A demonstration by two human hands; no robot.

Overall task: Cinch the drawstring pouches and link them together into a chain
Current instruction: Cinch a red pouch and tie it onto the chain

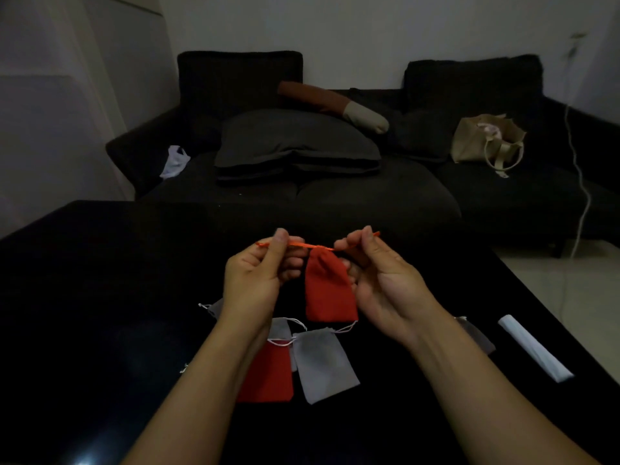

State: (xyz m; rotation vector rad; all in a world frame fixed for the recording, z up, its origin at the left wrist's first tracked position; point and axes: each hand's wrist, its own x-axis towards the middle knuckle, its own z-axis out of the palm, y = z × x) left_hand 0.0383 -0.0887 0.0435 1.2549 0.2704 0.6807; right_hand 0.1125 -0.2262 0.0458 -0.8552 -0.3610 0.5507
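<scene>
Above the dark worktop point(100, 297), two hands hold up a red pouch point(328, 290). The left hand point(258, 283) pinches one end of the orange drawstring point(302, 246). The right hand point(385, 283) pinches the other end. Both grips are shut tight on the string, and the string looks stretched straight. The pouch top is bunched up small, so I think the step now is pulling this pouch closed, and it looks almost done.

Down on the worktop lie a grey pouch point(325, 364) and another red pouch point(271, 377), touching each other. Next, I think the closed pouch must be tied to one of these by their strings. That needs careful fingers.

No words or labels can be read anywhere.
</scene>
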